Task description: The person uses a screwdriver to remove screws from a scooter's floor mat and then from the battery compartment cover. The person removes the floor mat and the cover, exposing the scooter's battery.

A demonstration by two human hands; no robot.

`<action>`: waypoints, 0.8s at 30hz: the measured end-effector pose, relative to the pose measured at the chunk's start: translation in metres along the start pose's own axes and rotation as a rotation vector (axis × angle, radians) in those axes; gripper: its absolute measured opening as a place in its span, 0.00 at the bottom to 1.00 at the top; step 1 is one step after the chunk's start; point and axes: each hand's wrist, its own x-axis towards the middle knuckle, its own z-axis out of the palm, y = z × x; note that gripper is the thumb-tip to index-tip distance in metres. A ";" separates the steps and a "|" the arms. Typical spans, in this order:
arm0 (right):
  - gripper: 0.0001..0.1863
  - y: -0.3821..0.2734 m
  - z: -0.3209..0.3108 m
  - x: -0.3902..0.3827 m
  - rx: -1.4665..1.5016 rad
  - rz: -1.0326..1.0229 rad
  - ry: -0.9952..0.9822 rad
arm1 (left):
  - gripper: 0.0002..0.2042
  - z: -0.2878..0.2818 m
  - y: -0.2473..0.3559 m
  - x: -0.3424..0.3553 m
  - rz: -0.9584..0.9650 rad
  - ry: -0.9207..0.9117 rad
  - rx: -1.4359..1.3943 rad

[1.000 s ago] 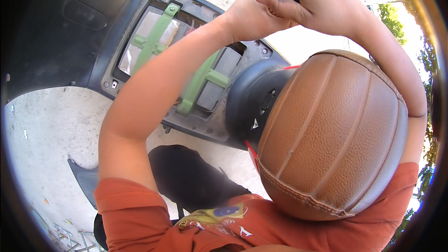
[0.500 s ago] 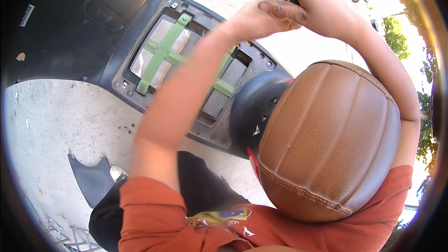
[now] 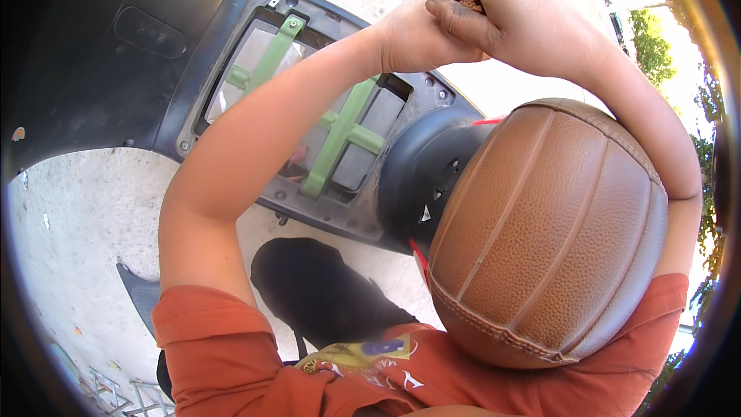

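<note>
My left hand (image 3: 428, 35) and my right hand (image 3: 532, 19) meet at the top, beyond the scooter. Between them shows a small brown, rough-textured thing (image 3: 472, 5), mostly hidden, its kind unclear. My right thumb and fingers close around it. The left fingers are curled in against the right hand, their tips covered. Below my left forearm lies the uncovered floorboard (image 3: 359, 212) of a dark scooter, with an open compartment. Green metal straps (image 3: 340, 139) cross over grey boxes (image 3: 363, 162) inside it. Neither hand touches the scooter.
A brown stitched leather seat (image 3: 548, 232) bulges up between my arms, next to the scooter's dark body (image 3: 424, 177). A black front panel (image 3: 77, 46) is at the left. A dark mat-like piece (image 3: 140, 293) lies on the pale concrete ground (image 3: 93, 216). My bent knee (image 3: 309, 278) is beside the floorboard.
My left elbow has swung out to the left, and my knee now shows nearer the floorboard. The hands stay together; the dark end of the held thing no longer shows. The view has shifted slightly.
</note>
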 end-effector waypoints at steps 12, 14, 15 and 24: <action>0.20 -0.013 -0.026 0.010 -0.237 -0.232 -0.259 | 0.11 0.038 -0.011 -0.020 0.289 0.535 0.293; 0.22 -0.013 -0.021 0.007 -0.228 -0.312 -0.161 | 0.11 0.058 -0.011 -0.013 0.263 0.756 0.184; 0.23 -0.003 -0.011 -0.001 -0.195 -0.360 -0.040 | 0.10 0.063 -0.010 -0.007 0.270 0.858 0.216; 0.25 -0.042 -0.033 -0.015 -0.212 0.239 -0.049 | 0.14 0.020 0.000 0.009 -0.162 0.271 -0.013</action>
